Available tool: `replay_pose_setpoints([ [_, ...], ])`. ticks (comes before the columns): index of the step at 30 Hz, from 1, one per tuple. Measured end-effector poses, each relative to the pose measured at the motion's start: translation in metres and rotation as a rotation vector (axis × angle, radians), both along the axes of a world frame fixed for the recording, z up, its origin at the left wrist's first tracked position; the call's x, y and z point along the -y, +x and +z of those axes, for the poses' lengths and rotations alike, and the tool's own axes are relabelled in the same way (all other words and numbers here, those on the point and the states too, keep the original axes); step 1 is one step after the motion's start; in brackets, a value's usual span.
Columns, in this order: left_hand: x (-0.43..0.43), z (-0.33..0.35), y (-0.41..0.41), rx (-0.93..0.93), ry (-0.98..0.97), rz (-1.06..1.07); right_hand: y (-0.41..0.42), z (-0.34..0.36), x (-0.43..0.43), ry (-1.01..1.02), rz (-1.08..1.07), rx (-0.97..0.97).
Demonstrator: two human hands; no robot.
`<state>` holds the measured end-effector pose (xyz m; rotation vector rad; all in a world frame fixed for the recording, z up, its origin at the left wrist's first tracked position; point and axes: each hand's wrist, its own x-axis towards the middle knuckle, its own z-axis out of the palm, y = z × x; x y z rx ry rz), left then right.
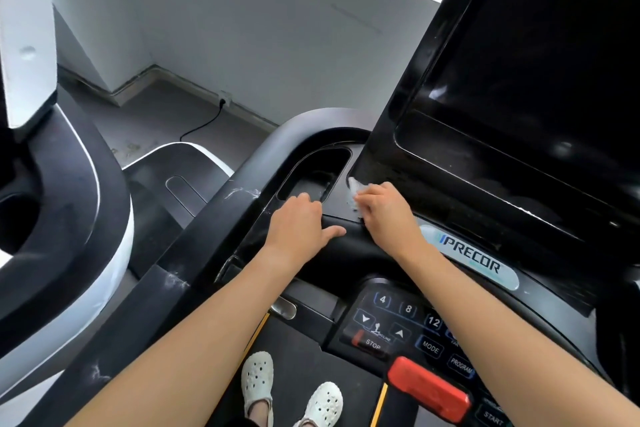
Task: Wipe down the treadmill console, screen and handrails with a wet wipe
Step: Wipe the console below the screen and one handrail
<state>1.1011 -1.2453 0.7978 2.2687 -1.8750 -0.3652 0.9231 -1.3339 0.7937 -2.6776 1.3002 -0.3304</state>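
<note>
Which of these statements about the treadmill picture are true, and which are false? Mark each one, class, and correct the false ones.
1. The right hand holds a wet wipe by the lower left corner of the screen. True.
2. The screen is lit and shows a programme. False: it is dark.
3. The left hand grips a spray bottle. False: it holds nothing and rests on the console, fingers at the edge of a recessed tray.
4. The person wears white shoes with holes in them. True.
</note>
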Motion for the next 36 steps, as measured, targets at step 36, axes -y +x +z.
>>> replay_pose_setpoints([
  [36, -0.007, -0.004, 0.003, -0.087, -0.053, 0.001, 0.031, 0.001, -0.011, 0.008, 0.113, -0.074],
])
